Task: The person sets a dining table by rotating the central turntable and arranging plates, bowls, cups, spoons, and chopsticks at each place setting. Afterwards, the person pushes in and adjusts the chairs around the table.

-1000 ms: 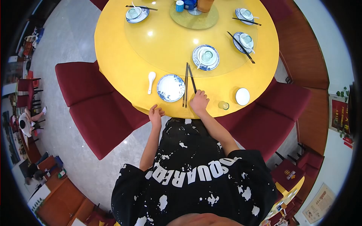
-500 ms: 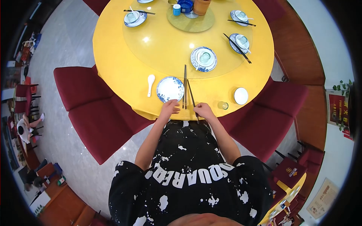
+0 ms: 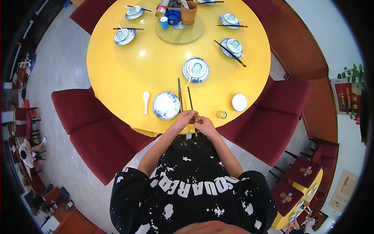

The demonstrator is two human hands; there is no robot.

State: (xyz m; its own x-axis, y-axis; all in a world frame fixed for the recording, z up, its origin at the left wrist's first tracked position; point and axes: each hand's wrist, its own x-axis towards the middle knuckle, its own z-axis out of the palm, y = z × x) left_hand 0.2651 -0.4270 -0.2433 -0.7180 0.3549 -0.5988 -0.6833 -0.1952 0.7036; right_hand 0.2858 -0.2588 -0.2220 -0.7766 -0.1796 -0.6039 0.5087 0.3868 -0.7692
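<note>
A dark chopstick (image 3: 190, 98) slants up from between my hands at the near edge of the yellow table. My right hand (image 3: 205, 125) pinches its lower part. The fingers of my left hand (image 3: 186, 119) are closed at the same stick, just above and left of the right hand. Another dark chopstick (image 3: 180, 93) lies beside the blue-and-white plate (image 3: 166, 105); whether a second stick or a shadow lies along it I cannot tell. Left of the plate rests a white spoon (image 3: 146, 103). A small glass (image 3: 221, 114) and a white bowl (image 3: 239, 102) stand to the right.
Across the yellow table (image 3: 102, 62) are several place settings, the nearest a plate with bowl and glass (image 3: 196, 69). A round turntable centre (image 3: 183, 37) bears a brown pot (image 3: 189, 13) and a blue container (image 3: 173, 16). Dark red chairs (image 3: 97, 140) flank me.
My left hand has moved from beside the plate to the right and closed at the chopstick that the right hand holds. The view has shifted, showing more of the table's far side.
</note>
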